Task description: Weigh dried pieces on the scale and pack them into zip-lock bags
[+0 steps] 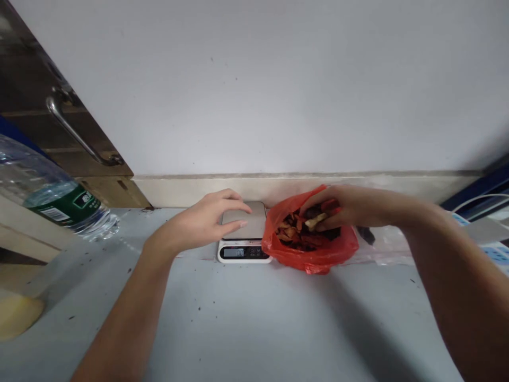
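Observation:
A white digital kitchen scale (245, 253) sits on the grey table against the wall; its display seems to read zero. Over the left side of its bare metal plate hovers my left hand (212, 217), fingers apart and holding nothing. Just right of the scale, overlapping its corner, is a red plastic bag (310, 260) with its mouth wide. Brown and reddish dried pieces (290, 231) fill it. My right hand (344, 207) reaches inside from the right, thumb and fingers closing around a pale dried piece (316, 220). Some of its fingertips are hidden among the pieces.
A plastic water bottle (59, 196) with a green label juts in at the left. Below it lies a yellowish rounded object (19, 315). Clear plastic (392, 244) with something dark under it rests right of the bag. A metal door handle (81, 135) is at upper left.

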A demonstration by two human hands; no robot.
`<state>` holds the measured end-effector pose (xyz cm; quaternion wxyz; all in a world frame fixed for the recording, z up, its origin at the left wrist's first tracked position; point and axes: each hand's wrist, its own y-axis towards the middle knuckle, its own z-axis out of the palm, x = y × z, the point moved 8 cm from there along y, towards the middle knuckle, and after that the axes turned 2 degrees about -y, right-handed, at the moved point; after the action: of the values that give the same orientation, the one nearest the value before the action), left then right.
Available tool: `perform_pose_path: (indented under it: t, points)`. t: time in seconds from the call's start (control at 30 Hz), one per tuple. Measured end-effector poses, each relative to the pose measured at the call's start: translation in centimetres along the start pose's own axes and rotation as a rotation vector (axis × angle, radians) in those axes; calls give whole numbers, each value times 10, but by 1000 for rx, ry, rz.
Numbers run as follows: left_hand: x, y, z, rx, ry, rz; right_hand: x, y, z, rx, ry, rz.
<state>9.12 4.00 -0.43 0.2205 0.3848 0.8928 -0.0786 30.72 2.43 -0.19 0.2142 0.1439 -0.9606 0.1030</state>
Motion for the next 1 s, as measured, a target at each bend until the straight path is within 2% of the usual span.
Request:
perform_pose_path:
  t: [0.1,0.23,0.4,0.53,0.67,0.9,1.0]
  points:
    - [22,-11,-6,89,44,-164,19,-3,1,134,147,-38]
    - [49,-28,-8,236,52,-388,56,17,-5,29,240,-79]
    - [70,-42,-12,281,89,-536,90,64,28,40,235,7]
    - [87,-45,-7,301,100,-585,92,89,58,41,17,129]
    - [99,-42,10,387,67,-579,87,98,76,76,-26,144]
    - [115,-36,41,463,85,-604,78,94,73,56,-55,136]
    - [117,-34,48,471,69,-615,72,88,68,55,-50,184]
